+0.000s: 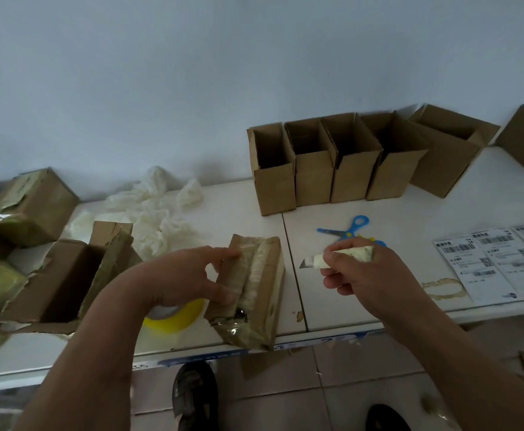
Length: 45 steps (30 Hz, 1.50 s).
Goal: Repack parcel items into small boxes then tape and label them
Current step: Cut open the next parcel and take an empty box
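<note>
my left hand (192, 276) grips the taped parcel (251, 290) at the table's (379, 293) front edge, long axis running away from me. right hand (358, 269) clenches a box cutter (332, 258), blade pointing left at the parcel, just beside it.

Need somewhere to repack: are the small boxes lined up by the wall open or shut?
Open. The five small boxes stand upright with top flaps raised and dark interiors showing.
</note>
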Motion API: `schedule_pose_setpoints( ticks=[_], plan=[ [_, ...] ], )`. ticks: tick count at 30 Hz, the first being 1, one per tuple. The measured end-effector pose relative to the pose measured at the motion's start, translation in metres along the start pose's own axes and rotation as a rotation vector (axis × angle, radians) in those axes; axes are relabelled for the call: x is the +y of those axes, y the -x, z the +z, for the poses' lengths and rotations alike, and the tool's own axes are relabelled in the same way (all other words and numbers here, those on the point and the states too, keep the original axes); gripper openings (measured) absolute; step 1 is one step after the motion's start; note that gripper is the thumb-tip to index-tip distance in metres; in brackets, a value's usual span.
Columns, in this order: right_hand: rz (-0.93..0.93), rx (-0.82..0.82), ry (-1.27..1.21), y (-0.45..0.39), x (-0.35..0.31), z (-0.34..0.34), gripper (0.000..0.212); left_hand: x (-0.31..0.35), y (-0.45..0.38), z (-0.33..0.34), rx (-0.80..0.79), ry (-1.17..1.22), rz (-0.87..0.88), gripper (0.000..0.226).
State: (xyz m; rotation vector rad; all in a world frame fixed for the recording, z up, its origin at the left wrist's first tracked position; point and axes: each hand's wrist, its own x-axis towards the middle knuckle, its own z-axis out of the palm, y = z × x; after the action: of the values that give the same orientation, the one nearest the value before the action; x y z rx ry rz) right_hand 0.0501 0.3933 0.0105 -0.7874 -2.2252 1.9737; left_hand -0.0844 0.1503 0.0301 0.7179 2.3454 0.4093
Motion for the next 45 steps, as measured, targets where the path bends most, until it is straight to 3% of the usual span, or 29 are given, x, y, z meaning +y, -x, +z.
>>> schedule_pose_setpoints(
  ticks=[5,14,17,24,30,36,45],
  plan=[
    [0.009,-0.001,-0.026,0.004,-0.003,-0.003,0.010,0.021,-0.008,0.017,0.016,0.064,0.008,0.086],
    [0.009,0.102,-0.069,0.007,-0.001,-0.014,0.005,0.033,-0.024,0.023,0.292,-0.362,0.123,0.087],
    [-0.005,0.170,-0.084,0.008,0.001,-0.021,0.006,0.038,-0.033,0.030,0.254,-0.375,0.158,0.093],
    [-0.002,0.249,-0.129,0.005,0.010,-0.020,0.007,0.047,-0.036,0.033,0.218,-0.261,0.136,0.065],
    [-0.018,0.246,-0.186,0.006,0.019,-0.002,0.007,0.052,-0.036,0.038,0.247,-0.314,0.083,0.082],
    [-0.129,0.331,-0.083,0.006,0.022,0.010,0.007,0.054,-0.036,0.041,0.291,-0.383,0.070,0.084],
    [-0.216,0.299,0.144,0.024,0.028,0.016,0.009,0.049,-0.043,0.046,0.324,-0.358,0.045,0.083]
  ],
)
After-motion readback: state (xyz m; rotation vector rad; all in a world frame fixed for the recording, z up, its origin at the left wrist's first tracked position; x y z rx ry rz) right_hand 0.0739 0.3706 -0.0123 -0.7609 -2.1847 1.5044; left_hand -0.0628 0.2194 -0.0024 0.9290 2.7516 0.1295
